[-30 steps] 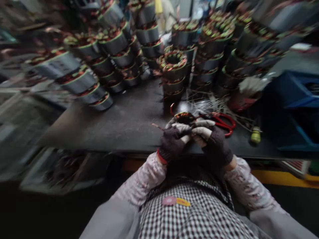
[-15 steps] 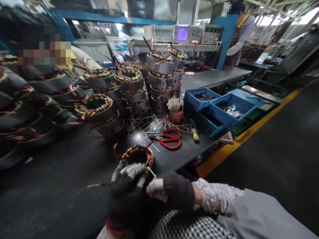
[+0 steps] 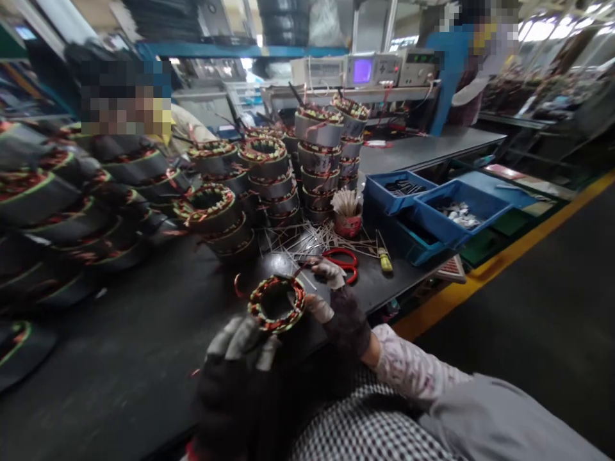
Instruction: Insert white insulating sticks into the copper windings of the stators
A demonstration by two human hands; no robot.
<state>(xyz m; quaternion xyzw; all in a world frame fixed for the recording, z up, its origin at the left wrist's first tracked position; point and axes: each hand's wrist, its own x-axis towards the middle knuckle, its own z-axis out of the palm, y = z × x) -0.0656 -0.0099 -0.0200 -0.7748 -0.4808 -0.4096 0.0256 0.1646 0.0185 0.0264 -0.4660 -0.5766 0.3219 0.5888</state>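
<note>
A wound stator ring [image 3: 277,303] with copper coils and green and red insulation is lifted just above the dark workbench [image 3: 120,358], close to my chest. My left hand [image 3: 235,378], in a dark glove with pale fingertips, grips its near lower side. My right hand [image 3: 339,307], gloved the same way, holds the ring's right side, with one finger stretched toward the red scissors [image 3: 342,261]. A loose copper lead curls off the ring's left edge.
Stacks of stators [image 3: 269,173] fill the back and left of the bench. A red cup of sticks [image 3: 346,214], scattered white sticks, a small yellow tool [image 3: 385,260] and blue bins [image 3: 456,214] lie to the right. Two other people work behind. A yellow floor line [image 3: 504,262] runs right.
The view swung from blurred stacks to the bench. Both hands raised the stator off the table and tilted its opening toward me; the right hand shifted to its right side.
</note>
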